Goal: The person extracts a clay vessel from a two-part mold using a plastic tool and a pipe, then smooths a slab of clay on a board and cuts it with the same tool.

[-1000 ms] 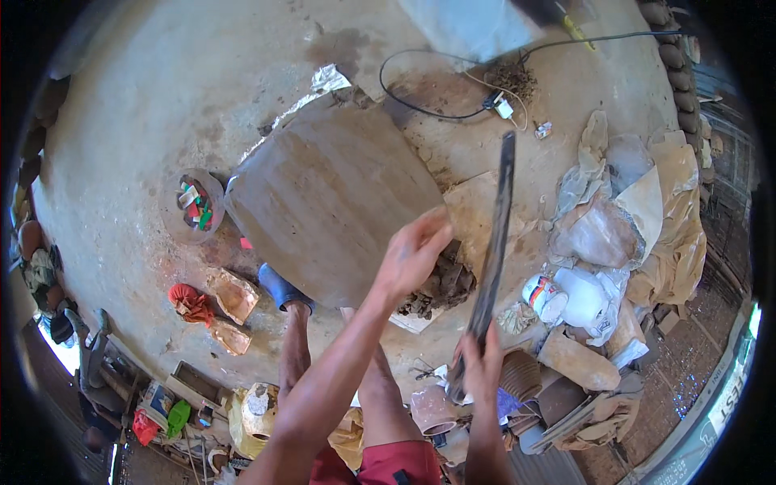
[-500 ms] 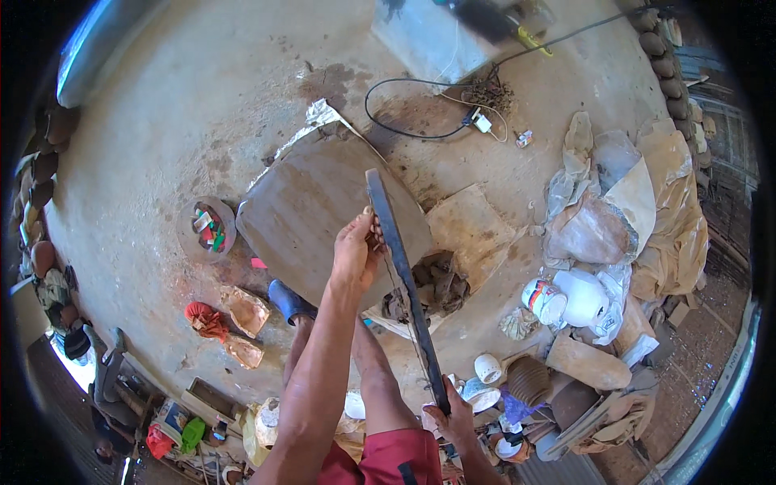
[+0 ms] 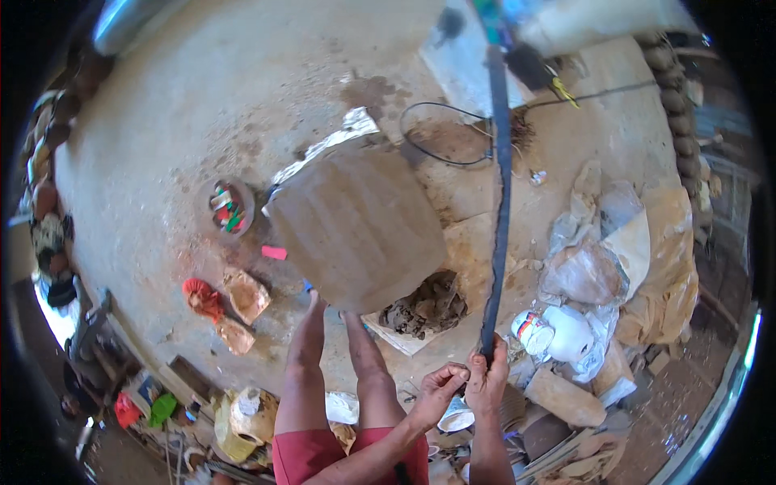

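Observation:
My right hand [image 3: 487, 380] is closed round the near end of a long dark wooden strip [image 3: 498, 210], which stands up and away from me. Bits of clay cling along the strip's left edge. Just left of it, my left hand [image 3: 440, 392] is pinched, its fingertips near the strip's end; what they hold, if anything, is too small to make out. Before my legs lies a wide, smooth brown clay slab [image 3: 360, 222], with crumpled whitish sheeting [image 3: 360, 123] showing at its far edge. Lumps of clay [image 3: 428, 307] lie at the slab's near right corner.
A round tub [image 3: 230, 208] with colourful pieces stands left of the slab, near a red cloth bundle [image 3: 202, 299]. To the right are plastic sheets [image 3: 586, 271] and a white container [image 3: 570, 331]. A black cable [image 3: 444, 162] loops on the floor beyond. Pots and boards crowd the near side.
The strip has come away from over the slab to the right and now points far forward. My left hand has left its middle and drawn back beside my right hand.

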Tool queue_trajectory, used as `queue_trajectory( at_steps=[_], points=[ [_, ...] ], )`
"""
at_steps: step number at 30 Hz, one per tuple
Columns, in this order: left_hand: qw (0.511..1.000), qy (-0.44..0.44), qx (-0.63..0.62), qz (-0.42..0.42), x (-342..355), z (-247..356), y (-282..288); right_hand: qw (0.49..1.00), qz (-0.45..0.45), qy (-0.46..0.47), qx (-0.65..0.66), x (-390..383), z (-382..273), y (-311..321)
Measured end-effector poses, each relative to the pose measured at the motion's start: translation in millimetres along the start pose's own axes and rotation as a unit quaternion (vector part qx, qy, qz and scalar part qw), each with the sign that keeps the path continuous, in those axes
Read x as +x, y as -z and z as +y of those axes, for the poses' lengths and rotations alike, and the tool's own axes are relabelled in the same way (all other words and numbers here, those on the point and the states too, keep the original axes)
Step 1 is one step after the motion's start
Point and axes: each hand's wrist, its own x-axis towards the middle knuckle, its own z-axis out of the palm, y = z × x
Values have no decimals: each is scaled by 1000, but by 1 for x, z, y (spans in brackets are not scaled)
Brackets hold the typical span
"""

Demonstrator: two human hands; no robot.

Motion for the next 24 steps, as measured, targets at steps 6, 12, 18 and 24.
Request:
queue_trajectory(
  at_steps=[6,12,18,24],
  points=[
    [951,-92,287,68,1,77,-1,972,-34,146,-182,43,-13,6],
    [472,-453,695,298,-18,322,57,792,-148,429,-409,157,-75,3],
    [439,-267,824,239,-20,424,181,718,-226,506,-420,270,-123,-71],
    [390,-360,755,385,30,426,218,683,-168,507,-499,369,-145,-158]
  ],
)
